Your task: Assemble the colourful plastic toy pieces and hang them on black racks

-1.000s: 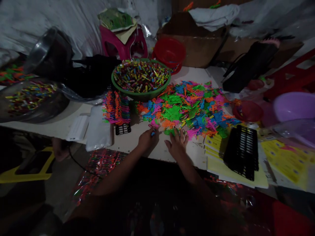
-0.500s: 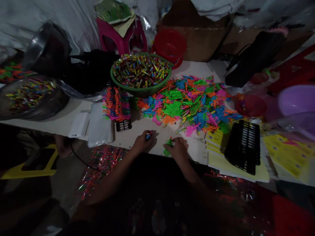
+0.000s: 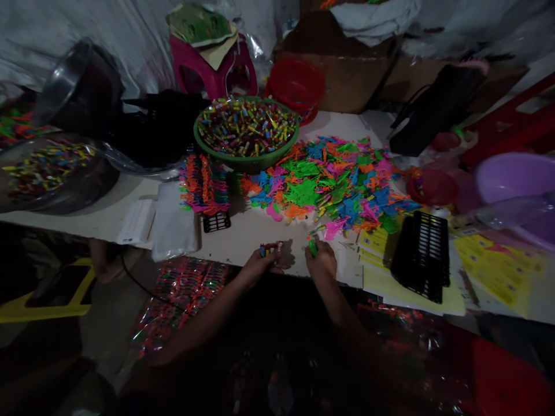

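Observation:
My left hand (image 3: 261, 264) is closed on several small coloured tubes (image 3: 272, 249), which stick out at the fingertips above the table's near edge. To its right, my right hand (image 3: 322, 261) pinches a small green plastic piece (image 3: 313, 247); its exact shape is mostly covered by the fingers. The two hands are apart. Beyond them lies a loose pile of flat plastic pieces (image 3: 303, 192) in green, orange, blue and pink, with a few tubes among them. Farther back, a green basin (image 3: 198, 141) is heaped with similar small tubes.
Stacked, assembled-looking colourful pieces (image 3: 203, 185) stand on a black rack (image 3: 217, 222) at left, beside clear plastic bags (image 3: 176, 222). Black racks (image 3: 420, 257) rest on yellow cards (image 3: 373, 248) at right. A metal bowl (image 3: 93, 193) of tubes stands far left; a red basin (image 3: 297, 84) is behind.
My left hand has moved slightly right and turned, showing more of the tubes. The green piece has been lifted and turned in my right hand, which has shifted a little right.

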Demonstrator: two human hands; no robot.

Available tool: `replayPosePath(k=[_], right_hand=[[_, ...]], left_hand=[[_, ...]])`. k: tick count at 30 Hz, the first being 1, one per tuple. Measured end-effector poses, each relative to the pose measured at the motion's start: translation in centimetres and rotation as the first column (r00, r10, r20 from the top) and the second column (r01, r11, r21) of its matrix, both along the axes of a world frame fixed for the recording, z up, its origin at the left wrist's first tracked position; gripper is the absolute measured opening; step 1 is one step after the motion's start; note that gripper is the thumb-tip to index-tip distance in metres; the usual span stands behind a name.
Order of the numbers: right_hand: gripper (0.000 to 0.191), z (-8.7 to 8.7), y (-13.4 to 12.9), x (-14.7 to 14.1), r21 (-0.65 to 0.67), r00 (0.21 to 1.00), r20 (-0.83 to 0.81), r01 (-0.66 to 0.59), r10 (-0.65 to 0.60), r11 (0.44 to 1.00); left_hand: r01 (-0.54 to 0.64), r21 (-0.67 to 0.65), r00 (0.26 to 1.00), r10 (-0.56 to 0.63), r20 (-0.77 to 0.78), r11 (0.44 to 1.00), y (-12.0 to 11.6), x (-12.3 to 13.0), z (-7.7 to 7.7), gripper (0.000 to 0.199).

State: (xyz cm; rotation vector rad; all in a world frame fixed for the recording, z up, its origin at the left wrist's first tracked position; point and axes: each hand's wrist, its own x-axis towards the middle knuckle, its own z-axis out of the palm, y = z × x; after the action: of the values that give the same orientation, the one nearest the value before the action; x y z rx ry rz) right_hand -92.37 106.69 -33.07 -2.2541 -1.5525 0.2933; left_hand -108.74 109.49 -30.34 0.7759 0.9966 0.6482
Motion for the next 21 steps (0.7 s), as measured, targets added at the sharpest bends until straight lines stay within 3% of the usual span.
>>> replayPosePath(k=[4,9,13,16,17,18,19,21], right_hand=[[0.038,0.6,0.2,-0.5,-0.032,0.981,0.135,-0.139,0.142,0.990],[0.038,0.7,0.0,0.9,-0.158,0.950,0.083,-0.285,0.300,0.945],[0.047,0.6,0.3,2.8,-0.181,0.969,0.062,-0.227,0.241,0.957],[0.039,0.7,0.3,3.1,-0.048,0.965,-0.237,-0.125,0.110,0.991],[0.039,0.8,0.3,2.9,0.005,0.902,-0.427,-0.058,0.055,0.998],[0.039,1.1,0.3,2.5,0.042,0.776,-0.631,0.022,0.010,0.999],[0.039,1.5,0.3,2.0,0.059,0.594,-0.805,0.104,-0.014,0.993],[0.037,2.4,0.4,0.7,0.071,0.210,-0.977,0.233,0.021,0.970]], left_hand=[[-0.082,-0.001,0.995,0.082,-0.055,0.997,-0.2,-0.4,-0.3,0.036],[-0.112,0.085,0.986,0.122,-0.117,0.990,-0.1,-1.1,-0.3,0.043],[-0.001,0.099,0.997,0.009,-0.082,0.995,-0.3,-0.8,-0.2,0.049],[0.043,0.109,0.996,-0.034,-0.081,0.993,-0.6,-0.2,-0.1,0.048],[0.052,0.116,0.996,-0.043,-0.080,0.992,-0.7,0.0,0.1,0.048],[0.061,0.123,0.996,-0.052,-0.076,0.990,-0.8,0.2,0.2,0.049],[0.069,0.132,0.996,-0.060,-0.069,0.989,-0.9,0.4,0.4,0.049],[0.084,0.151,0.996,-0.077,-0.049,0.985,-1.1,0.7,0.9,0.052]])
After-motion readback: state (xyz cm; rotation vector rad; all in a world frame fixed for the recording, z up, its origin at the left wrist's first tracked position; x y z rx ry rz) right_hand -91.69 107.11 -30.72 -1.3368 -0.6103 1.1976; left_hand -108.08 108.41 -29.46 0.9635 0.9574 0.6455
